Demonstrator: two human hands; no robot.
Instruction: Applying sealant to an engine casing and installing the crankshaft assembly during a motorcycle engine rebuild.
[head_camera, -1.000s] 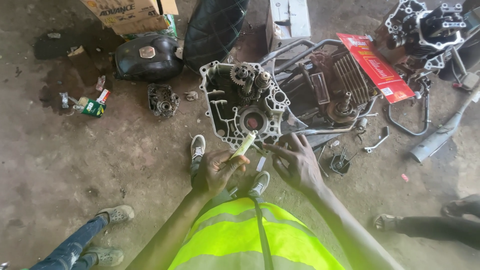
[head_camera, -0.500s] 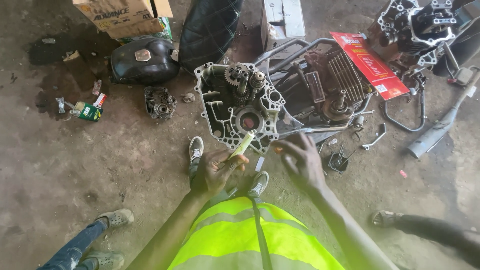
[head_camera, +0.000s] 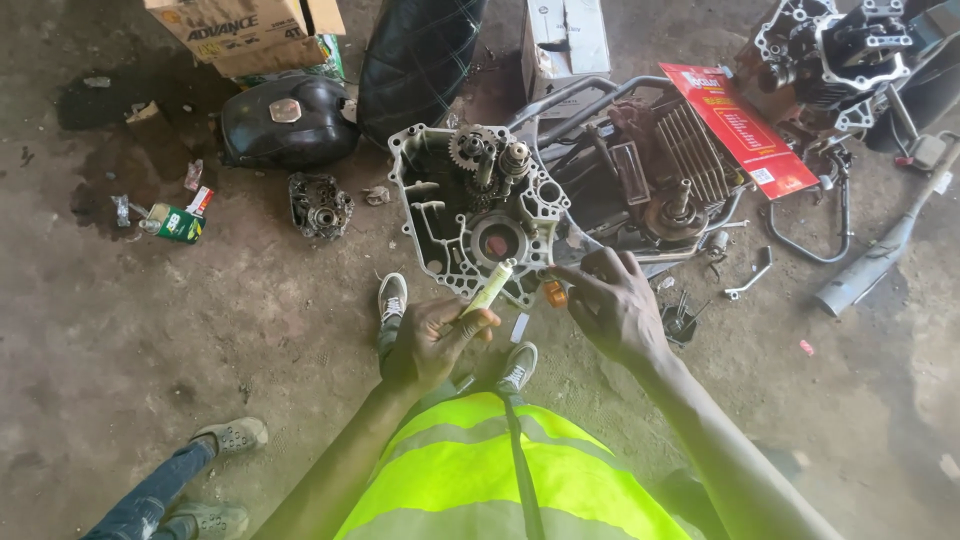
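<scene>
My left hand (head_camera: 432, 340) grips a small pale yellow tube (head_camera: 490, 287), its tip pointing up toward an opened engine crankcase (head_camera: 478, 215) that lies flat on the concrete with gears showing at its top. My right hand (head_camera: 612, 305) is raised beside it, fingers pinched near a small orange cap (head_camera: 555, 294); whether the fingers hold the cap I cannot tell. My two grey shoes (head_camera: 392, 297) stand just below the crankcase, and my yellow-green vest fills the bottom of the view.
An engine block with frame tubes (head_camera: 660, 175) and a red flat box (head_camera: 740, 130) lie right of the crankcase. A black fuel tank (head_camera: 290, 122), black seat (head_camera: 415, 50), cardboard boxes (head_camera: 240, 30), small engine cover (head_camera: 320, 205), exhaust pipe (head_camera: 880, 255). Another person's shoes (head_camera: 225, 440) at bottom left.
My right hand has come in closer to the tube's tip, and the view has shifted slightly. The left hand keeps the tube in the same pose.
</scene>
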